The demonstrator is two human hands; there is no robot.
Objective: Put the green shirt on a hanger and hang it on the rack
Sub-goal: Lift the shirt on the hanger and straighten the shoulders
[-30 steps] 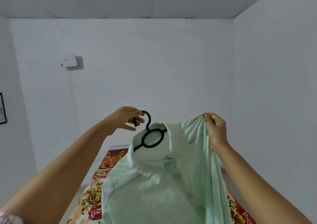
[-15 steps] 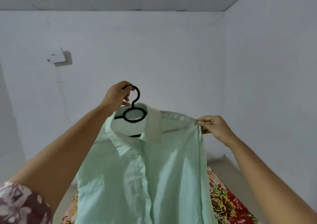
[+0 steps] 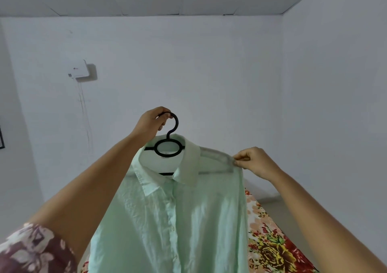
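A pale green button-up shirt (image 3: 178, 214) hangs in front of me on a black plastic hanger (image 3: 170, 147), collar up and front facing me. My left hand (image 3: 149, 124) grips the hanger's hook from the left and holds it raised. My right hand (image 3: 254, 162) pinches the shirt's right shoulder seam where the hanger's arm shows through the cloth. The hanger's left arm is hidden inside the shirt. No rack is in view.
A bed with a red and yellow floral cover (image 3: 270, 245) lies below and behind the shirt. White walls surround me; a small white box (image 3: 78, 69) with a hanging cable is mounted on the far wall, upper left. A dark frame edge (image 3: 1, 138) shows at far left.
The bunched shirt has been spread over the hanger and now hangs flat. My right hand moved from holding up gathered cloth to pinching the shoulder. My left hand raised the hook.
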